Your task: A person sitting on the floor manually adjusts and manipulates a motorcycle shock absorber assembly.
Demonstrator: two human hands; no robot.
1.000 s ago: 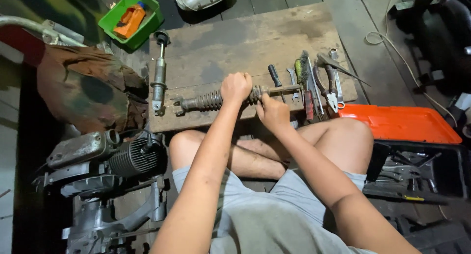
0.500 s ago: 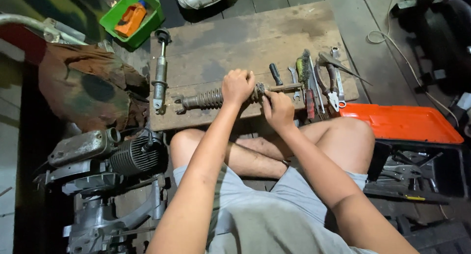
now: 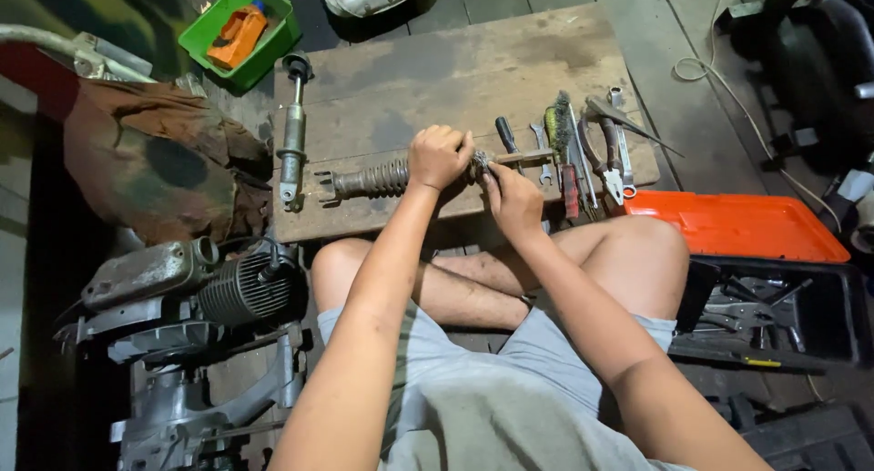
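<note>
Mid-frame on the wooden board (image 3: 410, 61), my left hand (image 3: 439, 155) stays fisted around the coil-spring shock absorber (image 3: 373, 177); my right hand (image 3: 513, 198) has shifted slightly, fingertips still pinching its end.

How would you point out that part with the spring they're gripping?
Find the wooden board on the floor before the seated person. Along its near edge lies a rusty coil-spring shock absorber, gripped by the left hand. Unlike the smooth, springless damper lying crosswise beside it, it has exposed coils.
</note>
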